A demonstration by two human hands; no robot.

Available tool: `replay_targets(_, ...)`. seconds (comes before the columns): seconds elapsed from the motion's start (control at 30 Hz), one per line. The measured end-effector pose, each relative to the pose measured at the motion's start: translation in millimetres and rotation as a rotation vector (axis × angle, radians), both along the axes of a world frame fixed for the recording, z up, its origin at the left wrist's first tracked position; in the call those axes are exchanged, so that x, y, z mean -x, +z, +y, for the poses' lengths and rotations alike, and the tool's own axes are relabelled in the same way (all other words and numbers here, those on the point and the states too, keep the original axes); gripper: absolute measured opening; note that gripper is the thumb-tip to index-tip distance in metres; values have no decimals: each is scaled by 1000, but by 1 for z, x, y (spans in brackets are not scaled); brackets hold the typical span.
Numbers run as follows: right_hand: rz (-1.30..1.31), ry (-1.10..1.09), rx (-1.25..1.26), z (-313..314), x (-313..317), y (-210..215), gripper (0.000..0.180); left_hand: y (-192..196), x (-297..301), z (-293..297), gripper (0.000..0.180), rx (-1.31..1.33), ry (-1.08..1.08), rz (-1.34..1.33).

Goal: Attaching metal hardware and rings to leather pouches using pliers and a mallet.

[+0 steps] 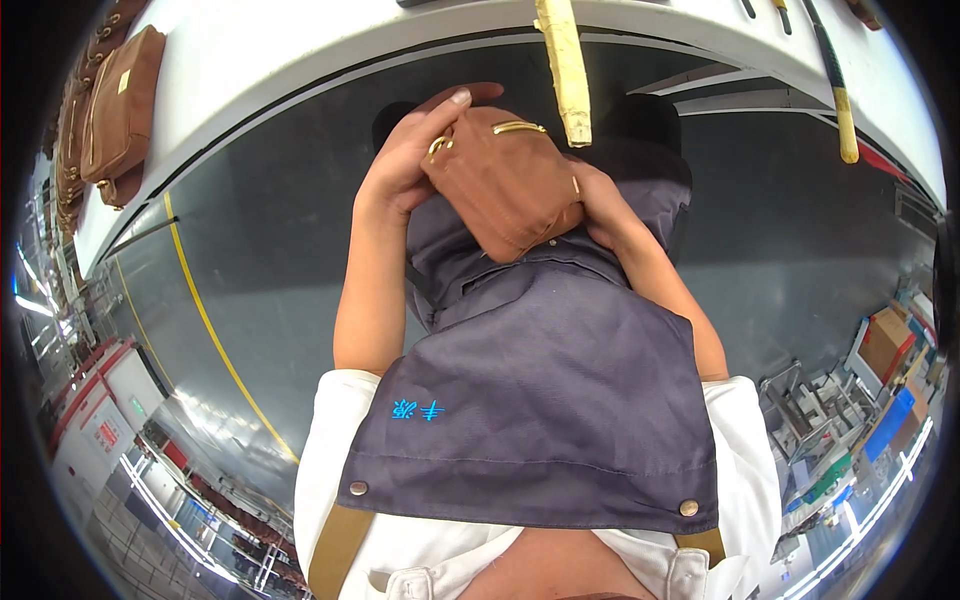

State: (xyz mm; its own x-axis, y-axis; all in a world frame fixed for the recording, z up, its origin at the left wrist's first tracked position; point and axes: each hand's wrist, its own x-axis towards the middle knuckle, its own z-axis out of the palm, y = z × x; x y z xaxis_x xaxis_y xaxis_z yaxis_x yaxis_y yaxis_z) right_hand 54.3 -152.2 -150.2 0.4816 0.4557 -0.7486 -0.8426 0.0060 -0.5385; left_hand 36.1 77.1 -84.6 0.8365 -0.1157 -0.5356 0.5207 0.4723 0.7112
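Note:
Above my lap I hold a small brown leather bag (508,195) between both hands, tilted. It has a gold zipper near its upper edge and gold metal rings at its sides. My left hand (410,150) grips the upper left side, with the thumb along the edge by a ring. Around the lower right side closes my right hand (605,200), its fingers partly hidden behind the bag. Just beyond the bag, a stick wrapped in yellowish tape (568,85) juts out over the edge of the white table (330,50).
Several brown leather bags (122,115) stand on the table at the far left. A tool with a dark shaft and yellow tip (846,130) overhangs the table edge at the right. My dark apron (540,390) covers my lap. Boxes (885,345) and metal frames stand at the right.

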Motion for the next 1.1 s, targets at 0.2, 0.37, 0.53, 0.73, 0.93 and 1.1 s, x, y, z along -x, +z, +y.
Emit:
replay_targets(0.2,-482,107,281,-10,-4,-8,38,6,7,0,50,-46,-98,-26)
replay_targets(0.37,-1063,145,518,-17,-9,25,32,14,16,-7,59,-82,-206,-90)
replay_targets(0.53,-1490,141,448,-12,-3,72,27,31,23,-17,61,-134,-124,-149)
replay_targets(0.73,-1406,264,306,-3,9,101,27,54,32,-27,54,-245,-111,-256)
replay_targets(0.93,-1267,480,261,-7,1,116,24,69,45,-33,49,-555,-185,-352)
replay_targets(1.1,-1392,537,202,-7,2,114,15,76,47,-32,49,-654,-230,-339)
